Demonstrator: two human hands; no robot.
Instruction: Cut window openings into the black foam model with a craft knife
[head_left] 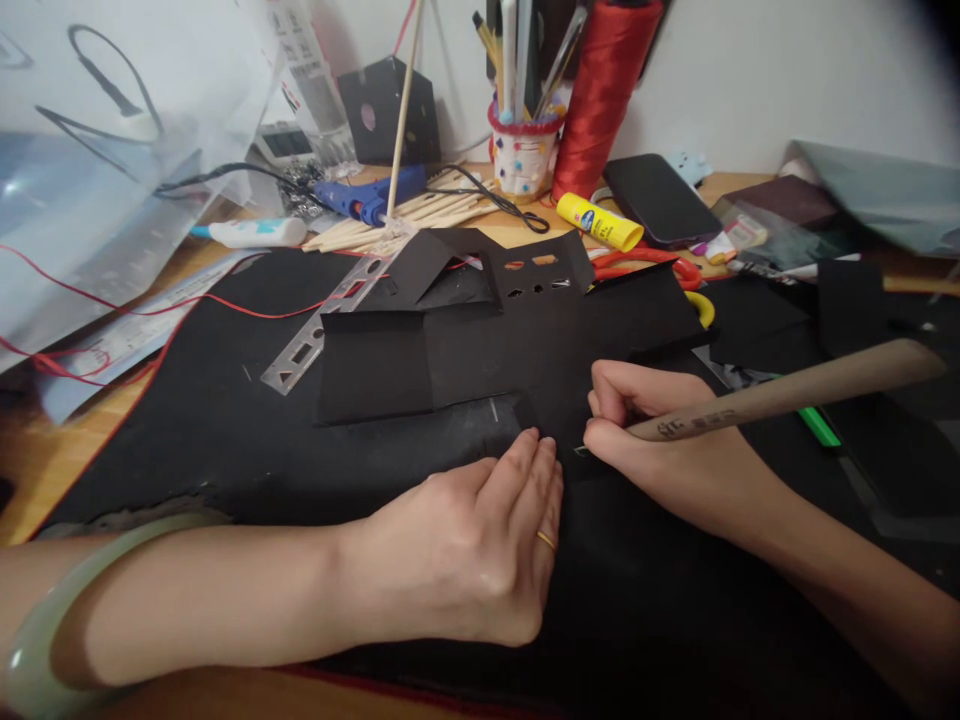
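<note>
My right hand point(652, 430) is closed around a long wooden-handled tool point(795, 391), its handle slanting up to the right. The tool's working end is hidden at my fingertips, over black paper beside a small light mark. My left hand point(480, 550) lies palm down with its fingers stretched out, fingertips pressing on the black paper point(480, 420) just left of that mark. A folded black paper piece with small cut-out holes point(555, 330) lies just beyond both hands. All of this rests on a dark mat point(247, 430).
A clear stencil ruler point(330, 325) lies left of the folded paper. Behind are a blue glue gun point(375, 195), wooden sticks point(450, 205), a pen cup point(523, 155), a yellow glue stick point(600, 221), a phone point(661, 198) and red-handled scissors point(645, 262). Red thread point(255, 312) crosses the left side.
</note>
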